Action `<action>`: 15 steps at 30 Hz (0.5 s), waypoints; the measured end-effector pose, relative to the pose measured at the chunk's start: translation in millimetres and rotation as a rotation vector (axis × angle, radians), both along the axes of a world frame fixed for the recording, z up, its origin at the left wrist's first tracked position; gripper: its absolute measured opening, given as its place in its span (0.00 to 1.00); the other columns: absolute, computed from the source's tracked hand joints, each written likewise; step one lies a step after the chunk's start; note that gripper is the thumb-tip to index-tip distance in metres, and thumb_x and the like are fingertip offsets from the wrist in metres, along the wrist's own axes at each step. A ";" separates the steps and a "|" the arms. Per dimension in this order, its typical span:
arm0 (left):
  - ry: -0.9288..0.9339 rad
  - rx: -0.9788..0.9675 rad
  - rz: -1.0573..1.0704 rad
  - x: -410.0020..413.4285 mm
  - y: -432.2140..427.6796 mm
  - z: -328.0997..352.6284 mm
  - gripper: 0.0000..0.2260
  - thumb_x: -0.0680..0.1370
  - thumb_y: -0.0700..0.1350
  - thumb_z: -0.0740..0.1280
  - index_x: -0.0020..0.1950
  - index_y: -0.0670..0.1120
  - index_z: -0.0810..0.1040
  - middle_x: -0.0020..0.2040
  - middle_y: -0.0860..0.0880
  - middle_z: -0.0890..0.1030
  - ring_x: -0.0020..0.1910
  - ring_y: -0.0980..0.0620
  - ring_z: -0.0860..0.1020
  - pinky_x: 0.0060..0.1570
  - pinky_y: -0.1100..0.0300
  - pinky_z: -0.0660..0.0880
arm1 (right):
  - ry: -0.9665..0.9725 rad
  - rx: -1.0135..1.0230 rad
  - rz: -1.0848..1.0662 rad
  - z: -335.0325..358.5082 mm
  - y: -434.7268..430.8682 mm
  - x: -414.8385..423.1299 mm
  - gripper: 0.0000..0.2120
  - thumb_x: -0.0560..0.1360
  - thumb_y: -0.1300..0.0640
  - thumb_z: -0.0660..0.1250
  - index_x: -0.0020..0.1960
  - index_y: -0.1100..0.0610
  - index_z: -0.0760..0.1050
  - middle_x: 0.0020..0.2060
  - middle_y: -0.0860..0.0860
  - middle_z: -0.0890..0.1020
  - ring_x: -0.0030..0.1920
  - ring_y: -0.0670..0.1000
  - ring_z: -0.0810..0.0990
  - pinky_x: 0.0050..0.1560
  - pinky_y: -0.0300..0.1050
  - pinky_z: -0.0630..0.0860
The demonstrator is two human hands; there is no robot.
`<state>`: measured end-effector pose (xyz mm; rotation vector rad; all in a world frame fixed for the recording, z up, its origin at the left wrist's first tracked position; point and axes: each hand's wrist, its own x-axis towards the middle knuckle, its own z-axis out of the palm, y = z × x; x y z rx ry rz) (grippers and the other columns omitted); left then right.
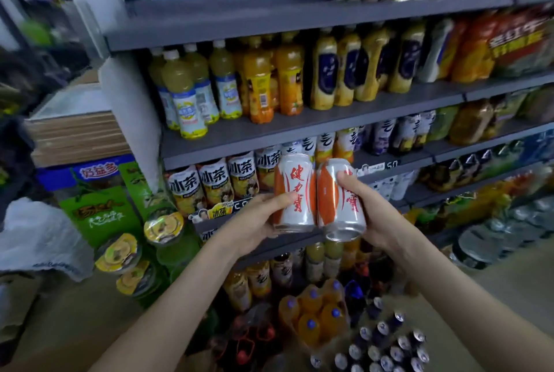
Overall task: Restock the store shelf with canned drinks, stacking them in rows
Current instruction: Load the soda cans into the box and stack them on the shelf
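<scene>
Two white and orange drink cans with red characters are held up side by side in front of the grey store shelf (269,134). My left hand (257,215) grips the left can (295,191), which stands upright. My right hand (371,206) grips the right can (338,200), tilted with its bottom toward me. The two cans touch each other. Behind them a shelf row of iced tea bottles (212,182) is partly hidden.
Shelves above carry yellow and orange juice bottles (257,80). On the floor below stand packs of orange bottles (317,311) and dark bottles with silver caps (389,347). Green cartons (99,209) and lidded bowls (163,227) sit at the left, beside a white plastic bag (39,236).
</scene>
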<state>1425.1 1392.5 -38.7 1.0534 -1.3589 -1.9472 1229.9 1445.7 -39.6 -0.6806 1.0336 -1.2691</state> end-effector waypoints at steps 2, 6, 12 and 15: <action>-0.005 -0.059 -0.018 -29.9 -2.1 15.4 0.22 0.70 0.50 0.71 0.61 0.40 0.76 0.52 0.44 0.84 0.50 0.48 0.82 0.45 0.57 0.79 | 0.060 -0.007 -0.003 7.0 -6.1 -31.3 0.36 0.64 0.47 0.77 0.66 0.61 0.70 0.52 0.61 0.82 0.47 0.58 0.83 0.43 0.52 0.80; -0.052 -0.177 -0.021 -81.1 -6.6 50.1 0.19 0.69 0.50 0.73 0.58 0.46 0.77 0.52 0.48 0.84 0.54 0.49 0.81 0.55 0.53 0.77 | 0.089 -0.115 -0.027 32.0 -18.0 -81.2 0.30 0.67 0.52 0.75 0.65 0.56 0.68 0.47 0.57 0.83 0.44 0.56 0.84 0.40 0.50 0.80; -0.109 -0.364 0.083 -110.2 -15.6 107.8 0.18 0.66 0.49 0.75 0.54 0.48 0.79 0.50 0.49 0.85 0.53 0.49 0.81 0.56 0.53 0.76 | 0.212 -0.320 0.025 88.3 -44.6 -114.9 0.27 0.68 0.50 0.74 0.64 0.54 0.69 0.55 0.59 0.81 0.51 0.59 0.82 0.48 0.57 0.80; -0.126 -0.437 0.157 -108.2 -25.2 138.5 0.18 0.65 0.50 0.73 0.52 0.49 0.79 0.48 0.51 0.85 0.51 0.50 0.82 0.56 0.54 0.76 | 0.322 -0.431 0.043 121.5 -51.0 -122.0 0.26 0.66 0.50 0.75 0.61 0.52 0.71 0.51 0.56 0.82 0.46 0.55 0.84 0.41 0.51 0.81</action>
